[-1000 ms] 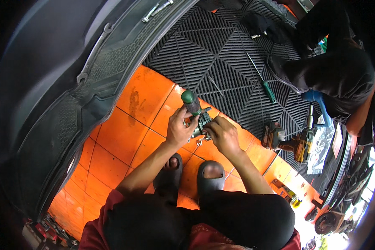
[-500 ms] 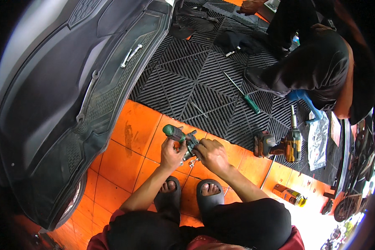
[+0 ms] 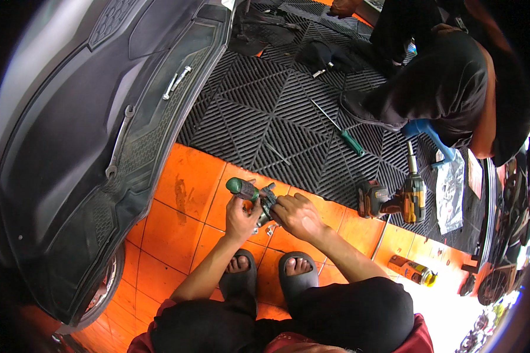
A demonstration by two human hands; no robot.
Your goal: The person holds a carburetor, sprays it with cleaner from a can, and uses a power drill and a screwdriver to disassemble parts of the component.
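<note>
Both hands meet over orange floor tiles, above my sandalled feet. My left hand [image 3: 242, 217] grips a green-and-black handled screwdriver [image 3: 242, 188], its handle end toward the upper left, together with a small dark metal assembly [image 3: 268, 201]. My right hand [image 3: 296, 213] has its fingers curled onto the right side of that assembly, hiding part of it. Small silvery pieces [image 3: 272, 229] show just below the assembly; I cannot make out what they are.
A scooter's black floorboard [image 3: 70, 165] on the left carries a spanner [image 3: 119, 141] and bolts [image 3: 176, 82]. A black grid mat [image 3: 247, 123] holds another screwdriver [image 3: 350, 141] and a power driver [image 3: 415, 194]. A co-worker's bent leg [image 3: 430, 94] is at upper right; a spray can [image 3: 412, 270] lies below.
The camera view has shifted, showing more of the mat and floorboard, with my hands lower in the picture. My hands keep hold of the screwdriver and assembly with little visible change.
</note>
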